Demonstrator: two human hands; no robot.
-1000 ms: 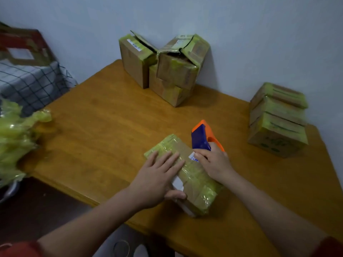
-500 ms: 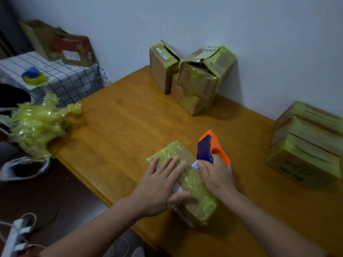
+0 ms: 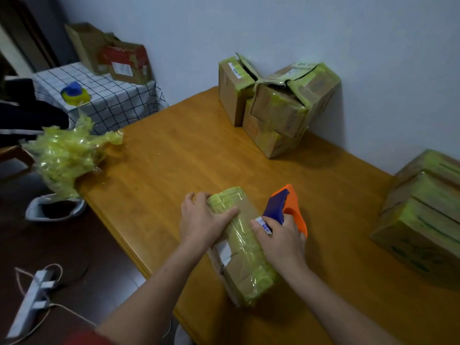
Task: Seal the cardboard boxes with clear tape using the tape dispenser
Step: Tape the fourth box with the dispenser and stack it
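Left hand [image 3: 201, 220] gripping taped cardboard box [image 3: 242, 247] on wooden table [image 3: 174, 158], right hand [image 3: 281, 241] holding orange tape dispenser [image 3: 286, 207]

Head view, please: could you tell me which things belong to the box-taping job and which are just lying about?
Job: flat tape-wrapped cardboard box, gripped by left hand; orange-and-blue tape dispenser in right hand; torn-open brown boxes at back; stacked taped boxes at right.
Lying about: crumpled yellow-green tape wad; white power strip; blue-and-yellow object on checked cloth.
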